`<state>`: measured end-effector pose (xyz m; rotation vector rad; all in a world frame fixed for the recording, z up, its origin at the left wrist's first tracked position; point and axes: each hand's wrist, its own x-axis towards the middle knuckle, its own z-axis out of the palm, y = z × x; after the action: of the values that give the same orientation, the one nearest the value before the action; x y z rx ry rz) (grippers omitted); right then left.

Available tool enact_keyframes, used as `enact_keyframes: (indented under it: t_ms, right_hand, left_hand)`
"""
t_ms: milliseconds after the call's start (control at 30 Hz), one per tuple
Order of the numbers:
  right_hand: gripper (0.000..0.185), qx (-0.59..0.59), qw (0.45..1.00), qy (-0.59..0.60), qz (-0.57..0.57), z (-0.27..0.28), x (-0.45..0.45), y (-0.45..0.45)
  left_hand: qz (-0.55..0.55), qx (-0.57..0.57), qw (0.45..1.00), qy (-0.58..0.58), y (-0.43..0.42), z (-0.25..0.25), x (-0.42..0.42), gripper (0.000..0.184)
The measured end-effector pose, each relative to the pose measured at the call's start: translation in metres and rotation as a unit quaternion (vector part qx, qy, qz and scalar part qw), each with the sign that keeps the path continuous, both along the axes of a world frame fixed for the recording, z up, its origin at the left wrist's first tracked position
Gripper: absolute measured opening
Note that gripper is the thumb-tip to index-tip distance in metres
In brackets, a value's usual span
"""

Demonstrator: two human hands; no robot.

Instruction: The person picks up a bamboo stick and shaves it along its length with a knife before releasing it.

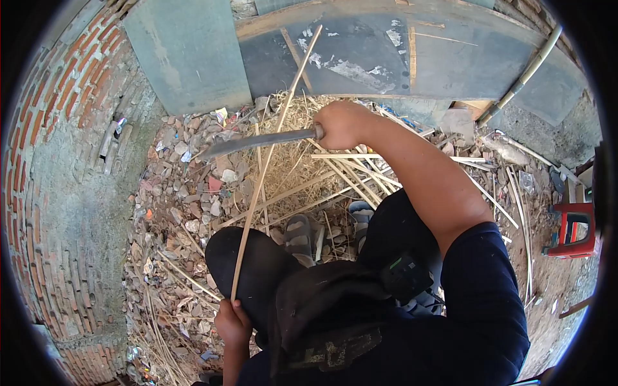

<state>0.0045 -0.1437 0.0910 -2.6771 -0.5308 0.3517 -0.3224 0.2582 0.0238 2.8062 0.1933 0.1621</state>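
My right hand (pixel 341 125) is closed around the handle of a machete (pixel 238 145), held out in front of me. Its long grey blade points left and crosses a thin bamboo strip (pixel 247 225); whether the two touch I cannot tell. Low on the left, my left hand (pixel 233 323) grips the near end of that strip. From there the strip slants up past my dark-clothed knee (pixel 225 251), its far end reaching toward the dark panels.
Pale shavings (pixel 293 164) and several cut strips (pixel 347 174) lie over rubble between my sandaled feet (pixel 299 238) and the panels (pixel 360 58). A brick wall (pixel 64 193) rises at left. To the right stands a red plastic stool (pixel 573 231).
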Motion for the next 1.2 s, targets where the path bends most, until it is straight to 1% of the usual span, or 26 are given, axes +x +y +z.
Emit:
enact_keyframes:
  t_ms: [33,133,233,267,333,400,500,600,633,733,767,867,900,1033,1100,1200]
  right_hand:
    - [0.026,-0.018,1.000,-0.011,0.007,0.008,-0.004,0.003]
    - [0.025,0.010,0.999,0.035,-0.040,-0.004,0.014,-0.010]
    - [0.029,0.015,0.995,-0.001,-0.098,-0.030,0.029,-0.032]
    - [0.030,0.020,0.993,-0.014,-0.112,-0.030,0.028,-0.034]
    - [0.029,0.009,0.996,-0.015,-0.084,-0.034,0.027,-0.037]
    - [0.027,0.018,0.998,-0.006,-0.054,-0.021,0.017,-0.030]
    - [0.026,-0.027,0.999,0.036,-0.008,0.004,0.000,-0.005]
    - [0.025,-0.043,0.997,0.008,0.056,0.022,-0.015,0.007]
    - [0.027,-0.024,0.998,0.026,0.056,0.028,-0.017,0.006]
    - [0.032,0.053,0.996,0.078,0.005,0.013,0.004,-0.010]
    - [0.038,0.064,0.997,0.040,-0.033,0.002,0.013,-0.020]
    - [0.040,0.050,0.993,0.010,-0.107,-0.016,0.023,-0.042]
    - [0.039,0.057,0.992,0.027,-0.107,-0.018,0.022,-0.045]
    - [0.036,0.050,0.994,-0.013,-0.100,-0.008,0.015,-0.043]
    - [0.036,0.059,0.994,-0.030,-0.086,0.003,0.010,-0.038]
    - [0.034,0.059,0.982,-0.162,-0.073,-0.004,0.007,-0.037]
  left_hand:
    - [-0.004,-0.003,1.000,-0.004,0.000,-0.001,0.000,0.027]
    - [0.000,0.006,1.000,-0.016,0.002,-0.009,-0.002,0.026]
    - [-0.010,-0.009,1.000,-0.013,0.003,-0.001,0.001,0.027]
    - [-0.022,-0.009,1.000,0.000,0.005,0.004,0.002,0.027]
    - [-0.044,-0.012,0.999,0.029,0.009,0.011,0.005,0.028]
    - [-0.055,-0.028,0.997,0.037,0.012,0.012,0.008,0.029]
    - [-0.068,-0.051,0.995,0.049,0.015,0.012,0.011,0.031]
    - [-0.080,-0.063,0.994,0.030,0.019,0.007,0.011,0.031]
    - [-0.082,-0.066,0.994,0.018,0.020,0.004,0.010,0.031]
    - [-0.050,-0.074,0.996,0.023,0.017,0.003,0.007,0.030]
    - [-0.051,-0.068,0.996,0.013,0.015,0.002,0.007,0.030]
    - [-0.056,-0.058,0.997,-0.003,0.014,0.004,0.008,0.030]
    - [-0.058,-0.059,0.997,0.002,0.014,0.006,0.009,0.031]
    - [-0.069,-0.088,0.994,0.010,0.014,0.008,0.012,0.034]
    - [-0.072,-0.129,0.989,0.024,0.011,0.012,0.015,0.037]
    - [-0.083,-0.185,0.979,0.039,0.015,0.015,0.020,0.040]
